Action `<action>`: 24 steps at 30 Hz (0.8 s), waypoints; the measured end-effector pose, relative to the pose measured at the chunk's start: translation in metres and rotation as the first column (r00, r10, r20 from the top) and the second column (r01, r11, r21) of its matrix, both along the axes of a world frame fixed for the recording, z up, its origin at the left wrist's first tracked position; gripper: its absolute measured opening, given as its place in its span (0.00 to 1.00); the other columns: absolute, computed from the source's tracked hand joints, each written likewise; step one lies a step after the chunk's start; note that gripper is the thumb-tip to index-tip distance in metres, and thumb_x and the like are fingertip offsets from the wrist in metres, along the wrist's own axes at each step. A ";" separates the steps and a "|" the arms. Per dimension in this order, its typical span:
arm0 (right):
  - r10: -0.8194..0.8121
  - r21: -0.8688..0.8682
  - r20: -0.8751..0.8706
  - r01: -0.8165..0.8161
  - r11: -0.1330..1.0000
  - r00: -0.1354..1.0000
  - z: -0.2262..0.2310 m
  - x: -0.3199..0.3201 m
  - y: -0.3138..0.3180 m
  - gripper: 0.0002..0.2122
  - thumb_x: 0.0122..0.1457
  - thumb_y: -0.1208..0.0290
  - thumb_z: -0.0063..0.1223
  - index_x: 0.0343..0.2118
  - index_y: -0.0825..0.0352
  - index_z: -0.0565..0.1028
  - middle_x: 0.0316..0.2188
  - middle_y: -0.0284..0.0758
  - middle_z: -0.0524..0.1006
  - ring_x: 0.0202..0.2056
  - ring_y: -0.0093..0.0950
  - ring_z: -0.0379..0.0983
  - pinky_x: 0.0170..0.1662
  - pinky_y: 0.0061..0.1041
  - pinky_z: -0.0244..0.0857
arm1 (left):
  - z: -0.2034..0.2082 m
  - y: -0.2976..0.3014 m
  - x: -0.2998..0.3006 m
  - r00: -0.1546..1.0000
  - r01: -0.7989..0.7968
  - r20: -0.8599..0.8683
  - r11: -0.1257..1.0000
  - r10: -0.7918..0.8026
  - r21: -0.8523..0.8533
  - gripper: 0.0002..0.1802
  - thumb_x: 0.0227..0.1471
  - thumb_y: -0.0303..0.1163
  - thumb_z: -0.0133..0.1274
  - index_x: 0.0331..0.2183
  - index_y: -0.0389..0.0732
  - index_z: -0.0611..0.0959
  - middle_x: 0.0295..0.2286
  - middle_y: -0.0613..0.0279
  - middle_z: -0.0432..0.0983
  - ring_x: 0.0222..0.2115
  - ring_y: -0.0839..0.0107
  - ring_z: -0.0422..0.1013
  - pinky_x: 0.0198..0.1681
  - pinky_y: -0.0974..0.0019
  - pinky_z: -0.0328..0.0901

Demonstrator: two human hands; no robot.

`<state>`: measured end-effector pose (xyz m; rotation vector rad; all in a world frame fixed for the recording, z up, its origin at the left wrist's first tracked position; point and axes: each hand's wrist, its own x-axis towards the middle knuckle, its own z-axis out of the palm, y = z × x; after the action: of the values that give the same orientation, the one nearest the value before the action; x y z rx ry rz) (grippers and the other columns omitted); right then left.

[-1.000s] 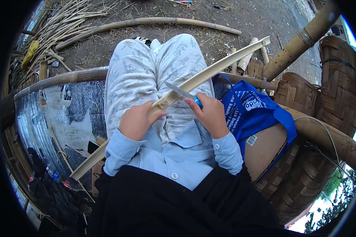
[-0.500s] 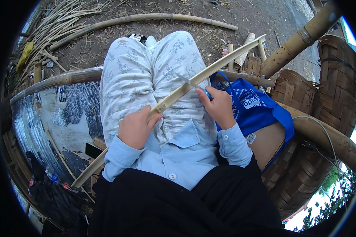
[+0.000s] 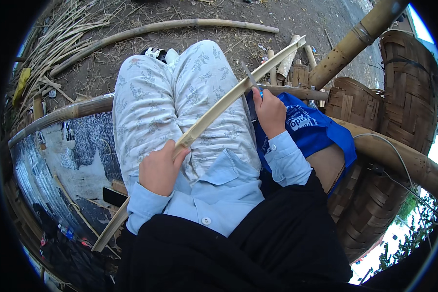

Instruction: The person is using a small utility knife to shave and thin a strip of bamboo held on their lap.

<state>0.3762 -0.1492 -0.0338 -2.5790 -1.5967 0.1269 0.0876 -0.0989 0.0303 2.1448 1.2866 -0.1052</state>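
A long split bamboo strip (image 3: 228, 103) slants across my lap, from beside my left hip up to the far right. My left hand (image 3: 159, 167) is closed round it near a node, its lower length passing behind my left forearm. In my right hand (image 3: 270, 112) is a knife (image 3: 249, 74) with a blue handle, mostly covered by my fingers. Its blade lies against the strip, well beyond my left hand, with the tip pointing up and away. My thighs in pale flowered trousers (image 3: 148, 109) are under the strip.
On my right stand a blue bag (image 3: 333, 134) with cardboard in it and large woven bamboo baskets (image 3: 409, 87). A thick bamboo pole (image 3: 357, 41) rises at the far right. Thin bamboo strips (image 3: 75, 41) and a curved pole (image 3: 165, 30) lie on the ground ahead.
My right hand and the knife have slid up along the strip, away from my left hand. The strip tilts a little more steeply, and the whole view has shifted slightly.
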 end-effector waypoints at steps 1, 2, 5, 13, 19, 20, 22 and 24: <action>0.055 0.026 -0.053 -0.053 0.998 0.997 0.000 -0.008 -0.002 0.20 0.59 0.54 0.40 0.18 0.66 0.65 0.12 0.43 0.69 0.17 0.44 0.68 0.18 0.39 0.59 | 0.001 0.000 0.002 1.000 -0.003 -0.020 1.000 0.003 0.006 0.21 0.48 0.50 0.50 0.23 0.40 0.71 0.12 0.48 0.69 0.16 0.49 0.69 0.17 0.52 0.62; 0.112 0.054 -0.108 -0.107 0.993 0.988 0.001 -0.016 -0.004 0.20 0.59 0.54 0.40 0.18 0.66 0.65 0.12 0.44 0.69 0.17 0.44 0.68 0.18 0.40 0.59 | 0.002 0.000 0.002 1.000 -0.003 -0.021 1.000 0.003 0.004 0.21 0.48 0.50 0.50 0.23 0.40 0.71 0.12 0.48 0.69 0.16 0.49 0.69 0.17 0.52 0.62; 0.053 0.006 -0.079 -0.053 0.999 0.995 -0.001 -0.006 -0.002 0.21 0.59 0.54 0.39 0.18 0.67 0.66 0.12 0.45 0.69 0.18 0.45 0.69 0.20 0.40 0.60 | 0.006 0.000 0.002 0.999 -0.004 -0.034 1.000 0.004 0.005 0.21 0.48 0.50 0.50 0.23 0.40 0.71 0.12 0.49 0.70 0.16 0.49 0.69 0.17 0.52 0.62; 0.021 0.023 -0.225 -0.016 1.000 0.974 -0.006 0.020 0.003 0.19 0.56 0.58 0.45 0.21 0.72 0.68 0.15 0.48 0.70 0.20 0.47 0.68 0.23 0.40 0.61 | 0.008 0.000 0.001 0.999 0.001 -0.051 1.000 0.001 0.030 0.20 0.48 0.49 0.50 0.23 0.40 0.70 0.12 0.49 0.70 0.15 0.50 0.70 0.17 0.53 0.62; -0.178 -0.156 -0.365 0.129 0.979 0.914 0.002 0.053 0.013 0.16 0.52 0.64 0.47 0.18 0.73 0.74 0.19 0.49 0.73 0.26 0.48 0.70 0.31 0.41 0.63 | 0.004 -0.001 0.001 0.999 0.011 -0.030 1.000 -0.011 0.018 0.20 0.48 0.49 0.50 0.23 0.40 0.70 0.12 0.49 0.70 0.16 0.49 0.70 0.17 0.52 0.62; -0.179 -0.156 -0.364 0.129 0.979 0.914 0.000 0.049 0.015 0.16 0.52 0.64 0.47 0.18 0.73 0.74 0.19 0.49 0.73 0.26 0.48 0.70 0.31 0.41 0.63 | 0.005 -0.001 0.003 1.000 0.012 -0.028 1.000 -0.011 0.017 0.20 0.48 0.49 0.50 0.23 0.40 0.70 0.12 0.49 0.70 0.16 0.49 0.70 0.17 0.52 0.62; -0.255 -0.128 -0.298 0.226 0.966 0.920 0.001 0.037 0.015 0.15 0.52 0.63 0.48 0.20 0.72 0.74 0.20 0.50 0.73 0.26 0.48 0.70 0.31 0.41 0.63 | 0.006 -0.003 0.010 0.999 -0.003 -0.032 1.000 0.003 0.025 0.20 0.48 0.49 0.50 0.24 0.41 0.70 0.13 0.49 0.70 0.16 0.50 0.70 0.17 0.52 0.62; -0.166 -0.043 -0.318 0.160 0.986 0.934 -0.011 0.021 0.017 0.13 0.52 0.64 0.48 0.24 0.71 0.75 0.21 0.49 0.73 0.27 0.47 0.71 0.32 0.41 0.64 | 0.007 -0.005 0.011 0.998 -0.027 -0.055 0.999 0.028 0.018 0.20 0.48 0.49 0.50 0.24 0.41 0.70 0.13 0.49 0.70 0.16 0.50 0.70 0.17 0.52 0.62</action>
<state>0.3969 -0.1317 -0.0449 -2.5263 -1.2674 0.5178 0.0986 -0.1039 0.0376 2.1518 1.3530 -0.1430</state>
